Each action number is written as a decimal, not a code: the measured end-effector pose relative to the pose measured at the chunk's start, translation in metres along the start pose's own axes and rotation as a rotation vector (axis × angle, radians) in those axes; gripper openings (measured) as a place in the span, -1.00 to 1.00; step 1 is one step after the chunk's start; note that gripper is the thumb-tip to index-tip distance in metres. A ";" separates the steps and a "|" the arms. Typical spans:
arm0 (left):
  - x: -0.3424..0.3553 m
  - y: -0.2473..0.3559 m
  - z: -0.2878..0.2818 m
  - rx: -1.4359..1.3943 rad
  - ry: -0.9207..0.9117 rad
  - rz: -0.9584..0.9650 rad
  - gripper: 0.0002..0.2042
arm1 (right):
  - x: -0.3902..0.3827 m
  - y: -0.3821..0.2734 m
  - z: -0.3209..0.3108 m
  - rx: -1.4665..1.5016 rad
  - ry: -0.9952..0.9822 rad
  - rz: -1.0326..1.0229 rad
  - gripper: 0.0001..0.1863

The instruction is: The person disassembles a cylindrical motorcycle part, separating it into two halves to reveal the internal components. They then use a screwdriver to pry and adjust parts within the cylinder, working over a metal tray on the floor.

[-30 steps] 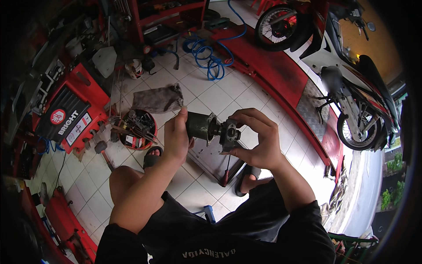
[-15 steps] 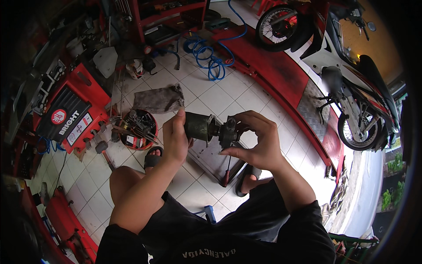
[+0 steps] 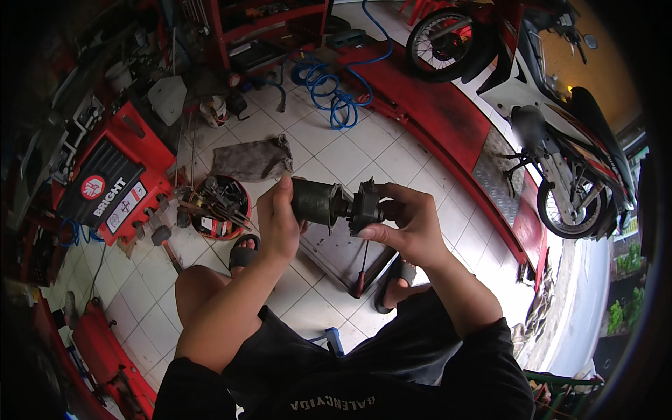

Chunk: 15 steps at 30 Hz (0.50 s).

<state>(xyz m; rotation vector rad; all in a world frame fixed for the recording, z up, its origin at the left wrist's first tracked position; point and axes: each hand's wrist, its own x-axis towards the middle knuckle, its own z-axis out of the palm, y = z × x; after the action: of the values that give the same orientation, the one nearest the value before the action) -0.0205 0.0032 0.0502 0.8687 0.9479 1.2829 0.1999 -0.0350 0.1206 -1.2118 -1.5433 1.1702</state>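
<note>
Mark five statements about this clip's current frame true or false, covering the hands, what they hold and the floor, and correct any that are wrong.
1. The left hand holds a dark cylindrical housing. True.
2. The right hand is empty. False: its thumb and fingers grip a dark block-like metal part.
3. The block-like part sits flush against the housing's flange. False: a gap shows between them, with a shaft in it.
4. A grey rag lies on the tiled floor. True.
5. The red-handled screwdriver is inside the round tub of tools. False: it shows between the person's two sandals.
</note>
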 end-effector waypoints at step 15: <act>0.001 -0.001 -0.001 0.053 0.034 0.123 -0.48 | 0.009 0.000 -0.004 -0.382 -0.003 -0.454 -0.27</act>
<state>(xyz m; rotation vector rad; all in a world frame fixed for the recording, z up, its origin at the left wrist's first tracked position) -0.0209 0.0042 0.0484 0.9615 0.9708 1.3864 0.2024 -0.0256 0.1221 -1.0109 -1.9740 0.5984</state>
